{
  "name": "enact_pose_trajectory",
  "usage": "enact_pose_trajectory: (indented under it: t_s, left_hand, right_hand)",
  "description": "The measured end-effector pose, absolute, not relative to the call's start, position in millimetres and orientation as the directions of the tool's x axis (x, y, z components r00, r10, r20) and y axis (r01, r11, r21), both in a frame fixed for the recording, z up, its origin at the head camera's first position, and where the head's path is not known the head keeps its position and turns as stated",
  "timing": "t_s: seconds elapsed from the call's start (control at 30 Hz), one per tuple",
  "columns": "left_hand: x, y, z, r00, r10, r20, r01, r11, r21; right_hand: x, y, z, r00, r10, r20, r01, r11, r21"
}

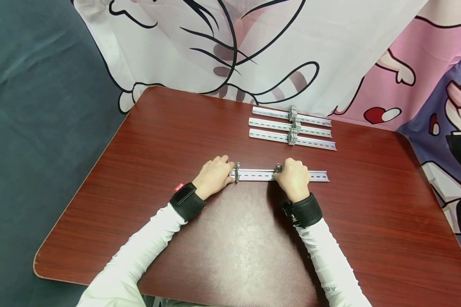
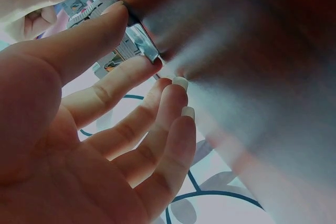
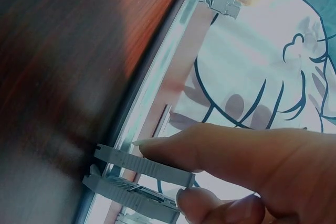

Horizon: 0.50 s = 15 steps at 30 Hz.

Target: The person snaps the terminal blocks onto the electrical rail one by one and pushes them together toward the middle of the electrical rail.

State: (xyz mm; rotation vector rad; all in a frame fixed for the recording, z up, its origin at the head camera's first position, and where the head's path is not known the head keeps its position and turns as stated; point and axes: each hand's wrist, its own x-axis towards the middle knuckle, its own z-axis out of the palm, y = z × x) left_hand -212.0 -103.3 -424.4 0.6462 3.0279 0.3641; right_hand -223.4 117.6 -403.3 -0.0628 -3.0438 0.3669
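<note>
A silver slotted DIN rail lies crosswise on the table, with a thin grey terminal block near its left end. My left hand pinches this block between thumb and index finger at the rail's end; the other fingers extend loosely beside it in the left wrist view. Farther right along the rail, my right hand holds a grey terminal block by its end with thumb and index finger. A second grey block stands close beside it. The right hand covers part of the rail.
Three more slotted rails lie parallel behind, at the table's back: a far rail, a middle rail and a near rail. Each carries grey blocks around its middle. A printed curtain hangs behind the brown table.
</note>
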Motion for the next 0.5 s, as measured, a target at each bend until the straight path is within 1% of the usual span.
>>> enact_pose_trajectory:
  t_s: [0.5]
  left_hand:
    - [-212.1, -102.8, -425.8, -0.911, 0.412, 0.026, 0.409, 0.891, 0.198]
  right_hand:
    - [-224.5, 120.9, -401.4, -0.997, 0.074, 0.029, 0.065, 0.971, -0.229]
